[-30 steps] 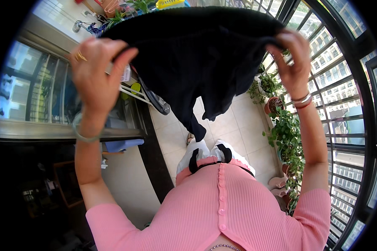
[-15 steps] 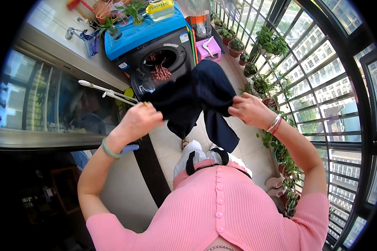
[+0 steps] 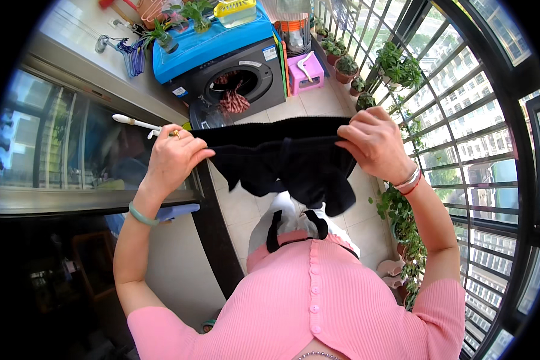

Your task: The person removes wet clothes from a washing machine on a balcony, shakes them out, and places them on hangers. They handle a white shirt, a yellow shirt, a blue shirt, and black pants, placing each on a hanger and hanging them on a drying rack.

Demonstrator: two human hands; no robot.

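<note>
I hold a black garment (image 3: 282, 159) stretched out flat in front of my chest. My left hand (image 3: 173, 157) pinches its left edge and my right hand (image 3: 372, 144) grips its right edge, so the top hem runs straight between them. The rest of the cloth hangs down in folds over my white and black skirt. Beyond the garment stands a front-loading washing machine (image 3: 237, 75) with its round door open and a red patterned cloth (image 3: 233, 101) spilling from the drum.
A blue cover with potted plants and a yellow basket (image 3: 237, 11) tops the machine. A purple stool (image 3: 306, 71) stands to its right. Potted plants (image 3: 396, 63) line the window grille on the right. A glass sliding door (image 3: 72, 150) is on my left.
The garment was held high overhead, then bunched low between my hands. Now both hands have moved apart and pulled it flat and taut at chest height.
</note>
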